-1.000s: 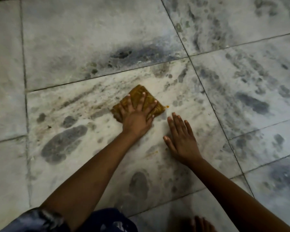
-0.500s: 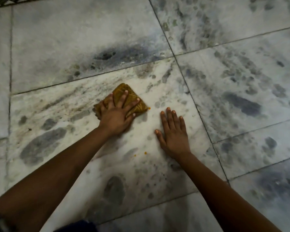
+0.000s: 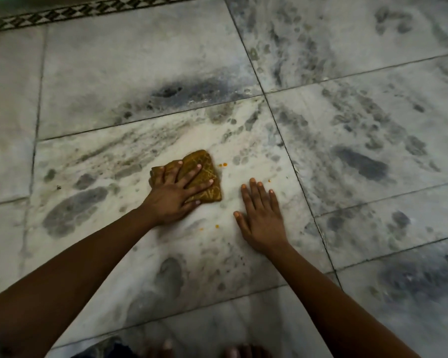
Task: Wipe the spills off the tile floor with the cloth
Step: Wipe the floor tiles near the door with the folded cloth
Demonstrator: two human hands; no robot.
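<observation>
The left hand [image 3: 175, 196] lies flat with fingers spread wide, palm pressing a folded yellow-brown cloth [image 3: 204, 174] onto the tile floor [image 3: 130, 68]. It pins the cloth rather than gripping it; no finger curls under an edge. The right hand [image 3: 261, 215] rests just beside it, open and empty, fingers close together and flat on the tile, apparently as a brace.

The cloth looks soft and light, a limp folded pad that would bunch or unfold if dragged by one corner. It seems stained and possibly damp, so it may slide easily on the smooth tile. The safest hold is probably the present one: broad palm pressure over the middle, fingers fanned toward the far edges.

The pad is roughly a lopsided square with one corner pointing away from the person, past the left fingertips. Its longer diagonal seems to run from that far corner back toward the gap between the hands.

Small orange spots [image 3: 224, 164] sit just beyond the cloth's right edge, and more [image 3: 217, 226] lie between the two wrists, so wiping appears unfinished.
</observation>
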